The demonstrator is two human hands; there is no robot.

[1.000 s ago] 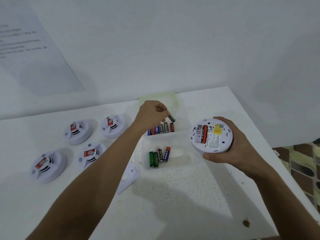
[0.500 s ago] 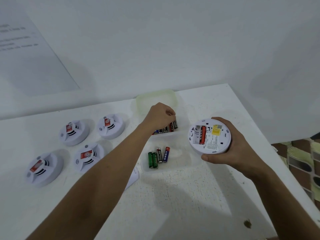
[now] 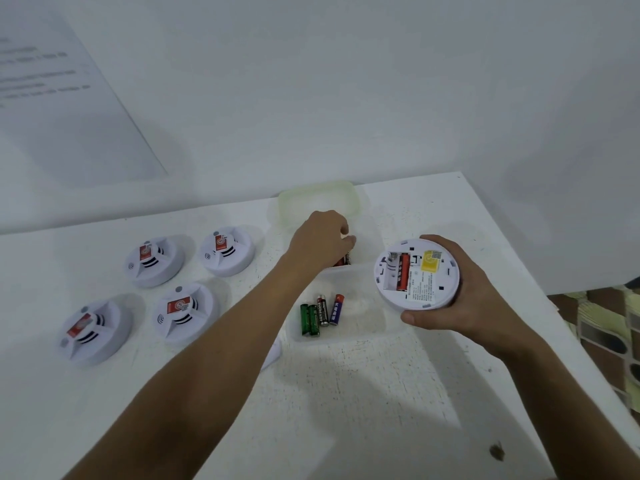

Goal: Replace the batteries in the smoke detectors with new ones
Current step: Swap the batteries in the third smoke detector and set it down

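Note:
My right hand [image 3: 460, 299] holds a white round smoke detector [image 3: 429, 289] upside down above the table. Its open battery bay shows one red battery [image 3: 402, 271] beside an empty slot. My left hand [image 3: 322, 237] reaches into the far compartment of a clear plastic container [image 3: 374, 327], fingers curled down over the batteries [image 3: 343, 261] there. The hand hides its own fingertips, so I cannot tell whether it grips one. Several loose batteries [image 3: 320, 315], green, black and blue-red, lie in the near compartment.
Several more smoke detectors, among them one at the back [image 3: 227, 251] and one at the front left [image 3: 91, 332], sit face up on the left of the white table. A pale green lid [image 3: 318, 199] lies behind the container. A white cover piece [image 3: 273, 355] peeks from under my left forearm. The table edge runs down the right.
My left hand held a dark battery above the container a second ago and has since dropped into the far compartment. The right hand with the detector stayed almost still.

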